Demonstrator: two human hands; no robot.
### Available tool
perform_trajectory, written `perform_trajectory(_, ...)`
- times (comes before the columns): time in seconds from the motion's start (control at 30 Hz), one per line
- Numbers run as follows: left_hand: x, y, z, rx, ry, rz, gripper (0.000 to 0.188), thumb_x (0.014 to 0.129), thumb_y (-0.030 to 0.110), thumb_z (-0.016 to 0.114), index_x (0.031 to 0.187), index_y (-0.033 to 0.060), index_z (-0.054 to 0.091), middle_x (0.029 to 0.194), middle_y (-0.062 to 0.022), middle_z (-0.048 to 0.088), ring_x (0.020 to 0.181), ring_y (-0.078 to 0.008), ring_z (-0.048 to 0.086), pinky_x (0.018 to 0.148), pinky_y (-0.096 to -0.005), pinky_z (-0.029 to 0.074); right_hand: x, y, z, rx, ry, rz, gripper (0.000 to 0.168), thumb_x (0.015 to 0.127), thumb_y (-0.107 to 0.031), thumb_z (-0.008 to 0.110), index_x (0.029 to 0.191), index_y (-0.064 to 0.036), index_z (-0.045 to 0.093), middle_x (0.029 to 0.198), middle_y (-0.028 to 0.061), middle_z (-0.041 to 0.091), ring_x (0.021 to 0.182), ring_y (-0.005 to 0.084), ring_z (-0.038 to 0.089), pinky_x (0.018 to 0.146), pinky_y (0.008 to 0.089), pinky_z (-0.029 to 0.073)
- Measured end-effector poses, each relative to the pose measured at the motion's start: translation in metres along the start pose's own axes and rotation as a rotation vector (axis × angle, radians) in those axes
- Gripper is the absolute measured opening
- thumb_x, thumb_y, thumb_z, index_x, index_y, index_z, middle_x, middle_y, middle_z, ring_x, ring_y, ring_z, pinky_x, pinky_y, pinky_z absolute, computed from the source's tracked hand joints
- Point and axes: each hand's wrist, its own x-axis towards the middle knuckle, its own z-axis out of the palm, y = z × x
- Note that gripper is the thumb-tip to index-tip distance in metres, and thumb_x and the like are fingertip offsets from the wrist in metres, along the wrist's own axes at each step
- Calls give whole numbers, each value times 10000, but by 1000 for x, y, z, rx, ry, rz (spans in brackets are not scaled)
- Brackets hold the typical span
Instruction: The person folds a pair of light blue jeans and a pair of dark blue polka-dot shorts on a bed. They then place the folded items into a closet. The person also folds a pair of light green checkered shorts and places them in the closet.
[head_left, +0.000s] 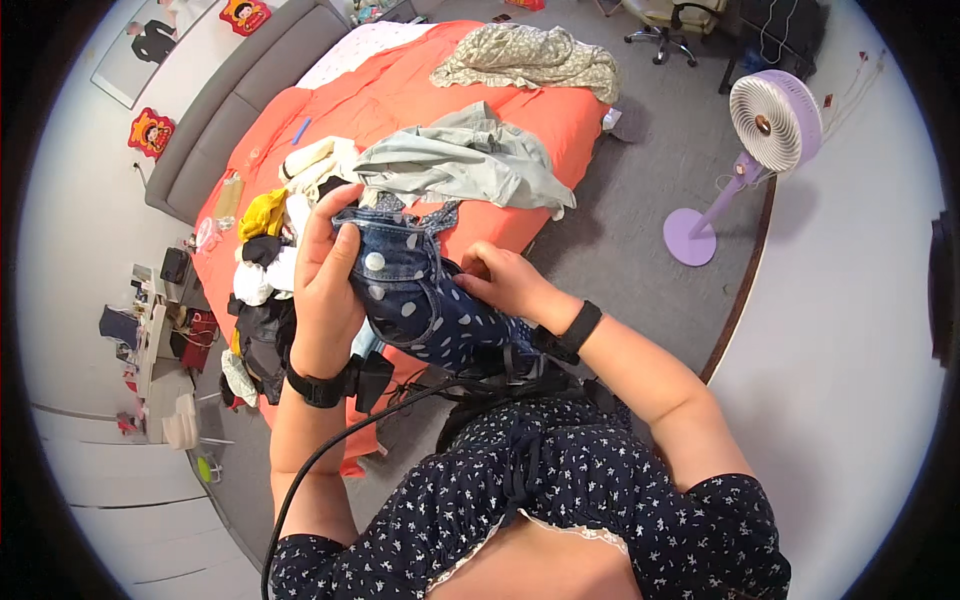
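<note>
A dark blue denim garment with white polka dots (409, 281) hangs in front of me, bunched between my hands. My left hand (330, 289) grips its stitched upper edge, thumb on the near face and fingers behind. My right hand (510, 281) pinches the garment's right edge between bent fingers and thumb. Just beyond it, a pale grey-green garment (465, 161) lies spread over the coral bedsheet (495, 225). To the left is a heap with a yellow cloth (262, 214), a white cloth (255, 281) and a dark garment (266, 337).
A patterned quilt (529, 60) lies bunched at the bed's far end. The grey headboard (240, 97) stands at left. A purple pedestal fan (772, 124) stands on the grey floor (630, 195) at right. A black cable (337, 439) runs past my left arm.
</note>
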Motion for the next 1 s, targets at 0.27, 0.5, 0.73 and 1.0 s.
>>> perform_trajectory(0.27, -13, -3, -1, 24, -12, 23, 321, 950, 68, 433, 1268, 30, 436, 1037, -78, 570, 885, -128, 592, 772, -254, 490, -28, -20, 22, 141, -262, -62, 249, 883, -128, 556, 1093, -58, 442, 806, 102, 587, 713, 215, 592, 623, 349, 455)
perform_trajectory(0.5, -19, 2, 7, -113, -105, 40, 433, 924, 168, 539, 1315, 59, 387, 998, -67, 564, 858, -136, 587, 756, -266, 495, -14, -17, 29, 668, -615, 160, 196, 908, -210, 597, 980, -42, 526, 836, 19, 563, 751, 96, 542, 650, 255, 457)
perform_trajectory(0.73, -16, 6, 22, -201, -114, 44, 512, 887, 229, 609, 1327, 86, 388, 927, -78, 571, 836, -163, 595, 739, -290, 508, 1, -24, 22, 630, -748, 227, 273, 865, -275, 659, 912, -18, 582, 840, 36, 602, 738, 112, 585, 657, 261, 500)
perform_trajectory(1.0, -5, 22, -8, -194, -152, 204, 499, 909, 225, 567, 1352, 98, 375, 930, -89, 562, 876, -199, 597, 772, -343, 510, 51, 18, -84, -46, -357, 222, 625, 780, -331, 737, 1260, -44, 457, 1163, 169, 545, 1065, 215, 545, 887, 339, 461)
